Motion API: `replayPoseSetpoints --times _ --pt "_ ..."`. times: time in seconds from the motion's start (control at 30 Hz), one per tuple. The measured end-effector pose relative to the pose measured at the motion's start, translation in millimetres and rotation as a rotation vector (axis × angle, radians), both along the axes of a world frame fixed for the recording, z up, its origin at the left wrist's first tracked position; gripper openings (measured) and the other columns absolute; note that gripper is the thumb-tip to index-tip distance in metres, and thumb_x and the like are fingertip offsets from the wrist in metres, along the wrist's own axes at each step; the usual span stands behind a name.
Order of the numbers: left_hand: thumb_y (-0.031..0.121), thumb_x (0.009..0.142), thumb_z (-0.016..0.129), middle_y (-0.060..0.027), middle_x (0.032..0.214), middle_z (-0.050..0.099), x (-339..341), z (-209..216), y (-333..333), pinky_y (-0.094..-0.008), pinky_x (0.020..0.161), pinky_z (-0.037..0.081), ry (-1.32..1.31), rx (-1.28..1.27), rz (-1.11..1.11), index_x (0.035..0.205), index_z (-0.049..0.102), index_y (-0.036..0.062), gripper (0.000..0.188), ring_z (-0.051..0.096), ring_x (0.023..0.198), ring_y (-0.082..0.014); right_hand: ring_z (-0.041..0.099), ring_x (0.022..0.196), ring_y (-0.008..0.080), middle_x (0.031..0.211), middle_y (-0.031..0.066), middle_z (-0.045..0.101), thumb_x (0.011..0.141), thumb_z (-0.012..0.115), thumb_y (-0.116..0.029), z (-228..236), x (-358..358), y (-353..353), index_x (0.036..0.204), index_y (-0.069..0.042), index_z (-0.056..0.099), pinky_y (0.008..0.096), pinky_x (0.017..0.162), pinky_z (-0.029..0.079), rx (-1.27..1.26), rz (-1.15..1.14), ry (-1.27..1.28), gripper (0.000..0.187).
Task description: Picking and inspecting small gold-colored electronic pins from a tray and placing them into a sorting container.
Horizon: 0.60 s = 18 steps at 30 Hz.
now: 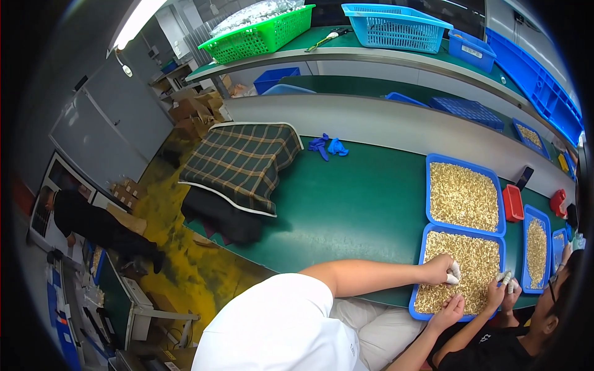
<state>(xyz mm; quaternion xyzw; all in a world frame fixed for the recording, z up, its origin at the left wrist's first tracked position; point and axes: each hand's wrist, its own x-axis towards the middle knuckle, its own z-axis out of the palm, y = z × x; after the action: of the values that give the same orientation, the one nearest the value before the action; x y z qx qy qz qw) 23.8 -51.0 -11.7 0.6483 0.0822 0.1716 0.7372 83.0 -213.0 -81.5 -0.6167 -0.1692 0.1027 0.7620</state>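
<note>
My left hand [442, 269], with pale covers on its fingertips, is over a blue tray [427, 233] of small gold-coloured pieces [476, 260]. Its thumb and fingers are pinched together, and whatever is between them is too small to make out. Lower down, my right hand [450, 313] is at the near part of the same tray, fingertips drawn together; anything they grip cannot be seen. Directly behind stands a second blue tray [428, 185], filled with similar gold-coloured pieces [464, 195].
At the right, a co-worker's hands [504, 290] are close to my tray's edge. Beyond are a red bin [512, 203] and another blue tray [526, 247]. Plaid cloth [238, 157] covers something on the green table [346, 204], near blue gloves [328, 146]. Baskets [396, 28] line the shelf.
</note>
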Motion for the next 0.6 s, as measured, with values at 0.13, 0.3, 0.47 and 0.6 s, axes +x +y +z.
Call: replayPoseSetpoints --times 0.13,0.3,0.47,0.6 --pt "0.004 0.082 0.076 -0.0091 0.064 0.067 3 5 -9 -0.0269 0.051 0.051 0.099 0.063 0.016 0.073 0.07 -0.0041 0.014 0.066 0.056 -0.0115 0.038 0.06 0.0022 0.073 -0.004 0.048 0.104 0.051 -0.019 -3 3 -14 0.086 -0.007 0.055 0.018 0.052 0.03 -0.036 -0.016 -0.053 0.022" --pt "0.019 0.085 0.079 -0.0065 0.065 0.068 -2 11 4 -0.0265 0.053 0.05 0.212 0.133 0.007 0.078 0.072 -0.0008 0.022 0.063 0.058 -0.0092 0.041 0.061 0.0034 0.072 -0.0042 0.049 0.103 0.052 -0.022 19 -11 -2 0.085 -0.007 0.056 0.0193 0.053 0.032 -0.114 0.02 0.004 0.024" --pt "0.014 0.081 0.081 -0.0053 0.079 0.071 -4 8 5 -0.0261 0.067 0.053 0.175 0.269 -0.135 0.097 0.074 0.0024 0.021 0.065 0.074 -0.009 0.044 0.058 0.0031 0.067 -0.0034 0.052 0.101 0.054 -0.013 35 -18 8 0.084 -0.001 0.058 0.0195 0.052 0.033 -0.101 0.053 -0.033 0.021" --pt "0.019 0.086 0.077 -0.0068 0.091 0.071 0 10 13 -0.0274 0.069 0.052 0.188 0.203 -0.038 0.12 0.067 0.0061 0.038 0.065 0.077 -0.012 0.048 0.062 0.0042 0.075 0.0006 0.058 0.102 0.052 -0.011 35 -21 9 0.088 0.0 0.058 0.0193 0.056 0.039 0.082 -0.028 0.039 0.019"
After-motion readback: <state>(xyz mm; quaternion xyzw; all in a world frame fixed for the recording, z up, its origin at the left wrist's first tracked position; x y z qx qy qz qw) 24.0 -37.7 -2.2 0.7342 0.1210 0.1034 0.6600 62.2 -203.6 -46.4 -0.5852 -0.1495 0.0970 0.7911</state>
